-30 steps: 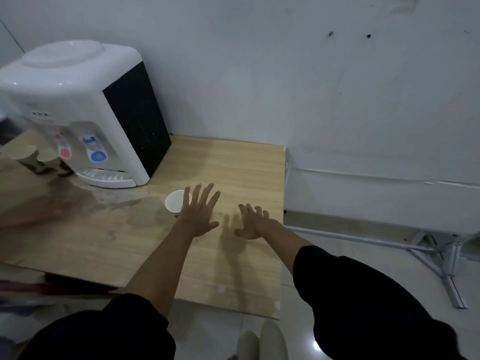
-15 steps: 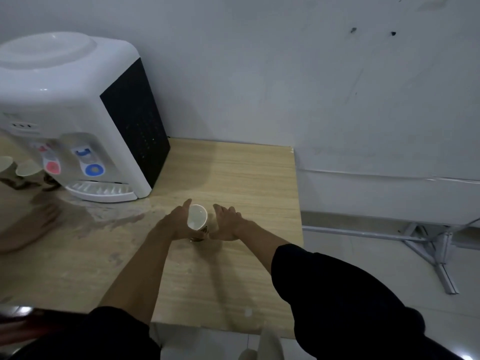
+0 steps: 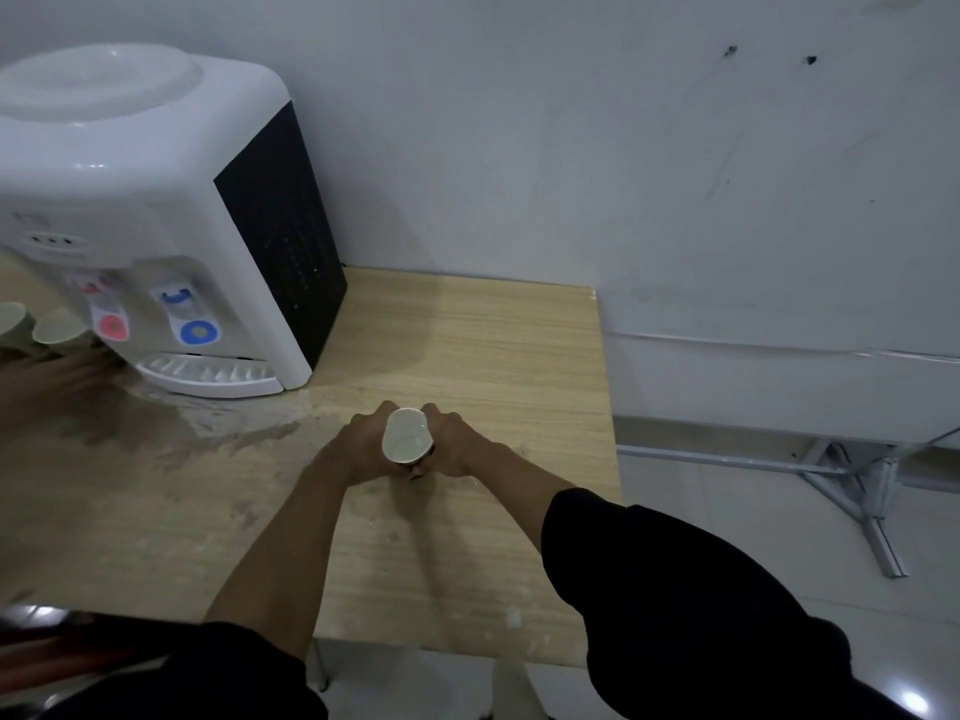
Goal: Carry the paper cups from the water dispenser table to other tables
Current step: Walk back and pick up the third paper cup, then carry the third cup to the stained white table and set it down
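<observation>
I see both hands clasped around one paper cup [image 3: 407,437], the left hand [image 3: 363,445] and right hand [image 3: 453,443] pressing its sides just above the wooden counter [image 3: 493,345]. Two more cups [image 3: 57,327] sit far left beside the water dispenser [image 3: 156,210].

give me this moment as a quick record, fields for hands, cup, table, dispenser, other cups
left hand: pressed on the cup's left side
right hand: pressed on its right side
paper cup: held between both hands, white inside, mouth tipped toward the camera
table: light wood, wet patch in front of the dispenser
water dispenser: white, black side, red and blue taps, back left
other cups: two at the far left, blurred
</observation>
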